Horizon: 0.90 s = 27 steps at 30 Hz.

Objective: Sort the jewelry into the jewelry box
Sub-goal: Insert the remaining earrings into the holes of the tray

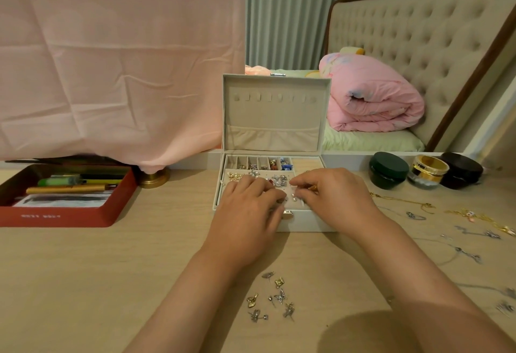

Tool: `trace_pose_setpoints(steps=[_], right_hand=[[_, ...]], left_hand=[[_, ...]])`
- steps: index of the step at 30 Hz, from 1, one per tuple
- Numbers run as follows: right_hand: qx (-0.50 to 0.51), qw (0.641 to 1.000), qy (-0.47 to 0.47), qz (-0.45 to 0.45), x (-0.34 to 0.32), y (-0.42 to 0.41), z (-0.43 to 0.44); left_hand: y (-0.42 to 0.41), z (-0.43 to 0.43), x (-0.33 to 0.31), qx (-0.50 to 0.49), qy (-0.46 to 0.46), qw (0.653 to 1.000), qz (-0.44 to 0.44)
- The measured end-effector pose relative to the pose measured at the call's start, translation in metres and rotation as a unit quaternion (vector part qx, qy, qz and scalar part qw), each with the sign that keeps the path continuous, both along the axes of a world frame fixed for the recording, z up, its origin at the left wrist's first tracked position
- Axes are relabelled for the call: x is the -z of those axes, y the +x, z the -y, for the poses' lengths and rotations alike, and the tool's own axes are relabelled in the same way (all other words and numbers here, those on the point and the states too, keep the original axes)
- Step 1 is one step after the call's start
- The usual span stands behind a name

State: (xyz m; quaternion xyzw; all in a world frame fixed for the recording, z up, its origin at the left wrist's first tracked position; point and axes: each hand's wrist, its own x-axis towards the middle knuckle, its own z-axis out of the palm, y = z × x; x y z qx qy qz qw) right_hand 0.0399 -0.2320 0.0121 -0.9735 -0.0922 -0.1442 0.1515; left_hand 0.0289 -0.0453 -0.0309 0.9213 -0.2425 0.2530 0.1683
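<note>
Loose earrings (275,297) wait; our right hand (333,199) pinches a stud (314,187) over jewelry box (307,223), left hand (248,209) unclear; tiny stud may slip.

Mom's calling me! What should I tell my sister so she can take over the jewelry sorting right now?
Left hand rests inside the jewelry box; whether it holds anything is hidden.
Right hand pinches a small gold piece over the box.
Done: the box is open and partly filled.
To do: loose earrings near you, necklaces on the right.
</note>
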Motion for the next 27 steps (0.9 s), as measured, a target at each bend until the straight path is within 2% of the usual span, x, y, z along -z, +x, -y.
trace_pose_setpoints(steps=[8,12,19,23,27], right_hand=[[-0.009,1.0,-0.005,0.004,-0.012,-0.011,0.001],[-0.064,0.998,0.01,0.002,-0.027,-0.031,-0.005],[-0.133,0.961,-0.069,-0.231,-0.018,-0.064,-0.024],[-0.148,0.949,-0.082,-0.265,-0.007,-0.069,-0.035],[-0.158,0.948,-0.089,-0.261,0.0,-0.068,-0.039]], left_hand=[[-0.007,-0.002,-0.006,0.002,-0.012,1.0,-0.01],[-0.021,-0.008,-0.014,0.032,-0.025,0.999,-0.021],[-0.051,-0.037,-0.006,0.069,0.012,0.99,-0.121],[-0.061,-0.044,0.006,0.081,0.011,0.984,-0.158],[-0.063,-0.043,0.012,0.088,0.003,0.98,-0.176]])
